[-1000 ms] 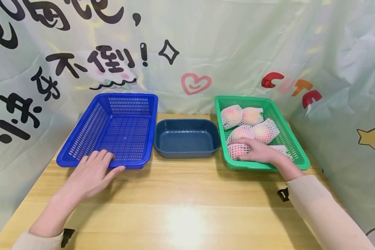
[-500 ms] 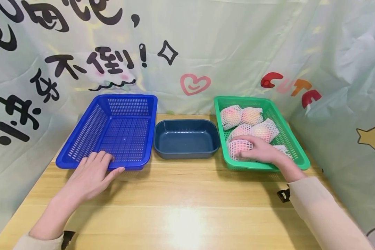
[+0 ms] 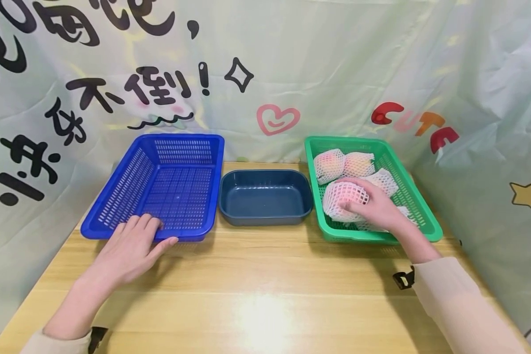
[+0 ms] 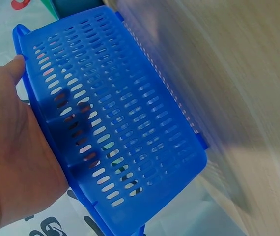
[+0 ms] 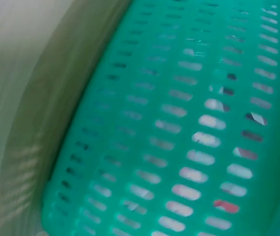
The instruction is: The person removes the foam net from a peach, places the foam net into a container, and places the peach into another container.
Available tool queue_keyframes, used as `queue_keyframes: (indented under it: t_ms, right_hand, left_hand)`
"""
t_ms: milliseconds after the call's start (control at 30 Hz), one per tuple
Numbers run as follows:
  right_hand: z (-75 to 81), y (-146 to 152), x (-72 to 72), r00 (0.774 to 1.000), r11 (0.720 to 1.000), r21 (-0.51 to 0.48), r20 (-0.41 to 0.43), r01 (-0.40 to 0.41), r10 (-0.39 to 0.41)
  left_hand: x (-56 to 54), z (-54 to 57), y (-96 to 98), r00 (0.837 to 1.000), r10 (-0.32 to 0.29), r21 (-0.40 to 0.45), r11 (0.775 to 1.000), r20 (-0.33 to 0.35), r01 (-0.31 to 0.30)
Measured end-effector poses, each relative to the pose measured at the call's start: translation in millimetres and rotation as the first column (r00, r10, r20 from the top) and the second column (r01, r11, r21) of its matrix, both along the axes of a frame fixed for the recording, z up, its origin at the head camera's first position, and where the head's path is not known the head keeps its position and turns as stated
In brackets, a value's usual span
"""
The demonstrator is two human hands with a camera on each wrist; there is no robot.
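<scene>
My right hand (image 3: 376, 204) grips a round pink fruit in a white foam net (image 3: 336, 200), thumb on the near side and fingers over the top. It is at the left part of the green basket (image 3: 425, 216), with several other netted fruits (image 3: 329, 165) behind and beside it. In the right wrist view the slotted green basket wall (image 5: 145, 118) hides the hand. My left hand (image 3: 130, 246) holds the near rim of the blue basket (image 3: 177, 196), fingers over the inside and thumb along the rim. Its fingers show through the slots in the left wrist view.
Between the two baskets stands a dark blue rectangular dish (image 3: 265, 219). All three containers are on a wooden table (image 3: 265, 275). A printed cloth (image 3: 345, 73) hangs close behind and along the sides.
My right hand has raised the netted fruit slightly and moved it a little away from the green basket's near edge. The left hand stays on the blue basket's rim.
</scene>
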State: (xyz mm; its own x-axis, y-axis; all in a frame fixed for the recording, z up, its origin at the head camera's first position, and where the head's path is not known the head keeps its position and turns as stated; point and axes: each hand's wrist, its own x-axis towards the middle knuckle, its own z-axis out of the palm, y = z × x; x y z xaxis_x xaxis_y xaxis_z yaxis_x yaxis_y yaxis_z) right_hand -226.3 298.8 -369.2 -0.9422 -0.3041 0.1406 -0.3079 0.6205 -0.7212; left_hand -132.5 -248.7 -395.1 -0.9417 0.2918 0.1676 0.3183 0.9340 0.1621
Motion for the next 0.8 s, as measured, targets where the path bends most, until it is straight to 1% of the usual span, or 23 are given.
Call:
queue_keyframes:
  t_ms: [100, 200, 267, 367, 467, 567, 667, 800]
  right_hand:
    - [7.5, -6, 6.4, 0.997, 0.995, -0.061, -0.033, 0.073, -0.075]
    - [15.5, -16, 13.6, 0.987, 0.982, -0.123, -0.057, 0.141, -0.149]
    - [19.9, -25, 17.8, 0.981, 0.973, -0.165, -0.081, 0.162, -0.177]
    - [25.6, -40, 22.8, 0.974, 0.964, -0.213, -0.123, 0.159, -0.188]
    - [29.0, -54, 27.0, 0.978, 0.962, -0.240, -0.127, 0.134, -0.167]
    - [30.1, -67, 30.9, 0.986, 0.962, -0.255, -0.111, 0.095, -0.127]
    - [28.8, -78, 35.0, 0.991, 0.960, -0.276, -0.112, 0.044, -0.078]
    - [23.9, -93, 40.5, 0.990, 0.958, -0.287, -0.140, -0.027, -0.014]
  left_hand:
    - [-0.6, -0.9, 0.2, 1.000, -0.008, -0.003, 1.000, -0.009, 0.008]
    - [-1.4, -1.8, 0.5, 1.000, -0.015, -0.005, 1.000, -0.018, 0.015]
    - [-1.7, -2.3, 0.5, 1.000, -0.016, -0.005, 1.000, -0.018, 0.016]
    - [-1.7, -2.8, 0.0, 1.000, -0.013, -0.002, 1.000, -0.018, 0.013]
    - [-1.5, -3.1, -0.9, 1.000, -0.007, 0.004, 1.000, -0.021, 0.007]
    - [-1.5, -3.4, -1.8, 1.000, -0.002, 0.009, 1.000, -0.020, 0.002]
    - [-1.2, -3.3, -1.9, 1.000, 0.002, 0.012, 1.000, -0.014, -0.002]
    - [-1.1, -3.4, -1.0, 1.000, 0.000, 0.013, 1.000, -0.008, 0.000]
